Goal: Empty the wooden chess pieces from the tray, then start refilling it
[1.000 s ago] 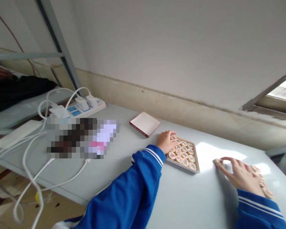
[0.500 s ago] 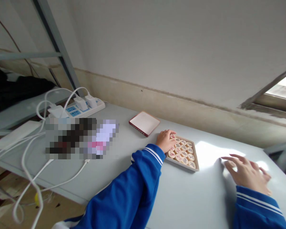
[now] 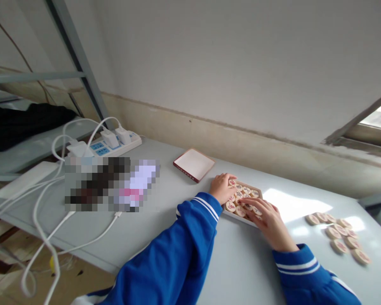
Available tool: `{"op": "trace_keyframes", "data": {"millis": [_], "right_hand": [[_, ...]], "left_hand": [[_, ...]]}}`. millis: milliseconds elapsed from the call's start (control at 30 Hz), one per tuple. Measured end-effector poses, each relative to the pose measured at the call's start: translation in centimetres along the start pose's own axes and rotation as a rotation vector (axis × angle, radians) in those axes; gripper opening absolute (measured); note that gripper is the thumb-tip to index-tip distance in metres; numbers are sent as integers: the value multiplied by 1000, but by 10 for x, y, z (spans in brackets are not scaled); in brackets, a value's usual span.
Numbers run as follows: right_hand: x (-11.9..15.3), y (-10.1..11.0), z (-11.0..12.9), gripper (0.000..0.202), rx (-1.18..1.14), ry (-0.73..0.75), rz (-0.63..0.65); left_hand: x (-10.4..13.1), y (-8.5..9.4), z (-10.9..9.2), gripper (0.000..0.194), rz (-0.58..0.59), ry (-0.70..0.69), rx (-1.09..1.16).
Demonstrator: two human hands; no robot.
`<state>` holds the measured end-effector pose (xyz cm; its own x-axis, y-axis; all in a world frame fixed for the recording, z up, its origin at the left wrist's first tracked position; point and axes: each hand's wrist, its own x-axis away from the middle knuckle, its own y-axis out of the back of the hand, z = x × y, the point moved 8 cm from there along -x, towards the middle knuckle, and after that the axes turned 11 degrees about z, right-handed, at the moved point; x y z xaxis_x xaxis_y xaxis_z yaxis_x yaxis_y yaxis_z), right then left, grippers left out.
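A shallow pale box on the table holds rows of round wooden Chinese chess pieces with red and dark characters. My left hand is closed round the box's left side, its fingertips over the far left corner. Over the front right of the box is my right hand, fingers stretched out and thumb apart, the tips at the pieces. It hides part of the box; no piece shows in its grasp. Several loose chess pieces lie flat on the table to the right.
The box's red-edged lid lies inside up behind my left hand. A power strip with white plugs and cables stands at the left, near blurred-out items. A wall borders the table's back.
My right hand has moved left from the table's right side to the box. The loose pieces now show where that hand was. My left hand stays at the box.
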<state>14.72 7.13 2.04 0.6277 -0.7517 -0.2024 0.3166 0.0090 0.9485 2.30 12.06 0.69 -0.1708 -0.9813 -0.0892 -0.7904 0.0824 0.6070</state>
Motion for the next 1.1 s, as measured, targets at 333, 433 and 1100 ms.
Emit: {"op": "trace_keyframes", "data": {"millis": [333, 433, 1100], "right_hand": [[-6, -6, -6, 28, 8, 10, 8], [-6, -1, -8, 24, 34, -19, -59], [102, 61, -116, 22, 483, -472, -117]], "left_hand": [[-1, -1, 1, 30, 7, 2, 5], [-1, -1, 0, 30, -6, -14, 12], [-11, -4, 6, 26, 3, -82, 99]]}}
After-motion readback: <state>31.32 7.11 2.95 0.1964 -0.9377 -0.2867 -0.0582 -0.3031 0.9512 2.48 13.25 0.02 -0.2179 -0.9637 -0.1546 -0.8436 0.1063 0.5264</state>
